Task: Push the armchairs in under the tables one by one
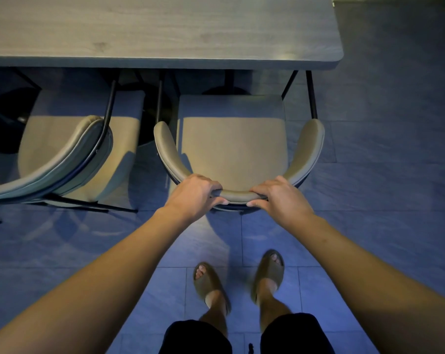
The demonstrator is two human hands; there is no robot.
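Both hands are wrapped over the curved top rail of a taupe padded armchair [233, 146] with thin black metal legs: the left hand [197, 194] is curled round the rail left of centre, the right hand [279, 198] right of centre, fingers over the front, thumbs behind. The armchair is set facing the grey wood-grain surface [165, 29], its seat front lying under the edge while the backrest and armrest tips stand clear of it. A second matching taupe armchair [63, 154] is seen just to the left, turned at an angle, partly under the same surface. Grey-blue floor tiles [382, 175] are lit dimly; feet in olive slide sandals [208, 282] are planted behind the armchair.
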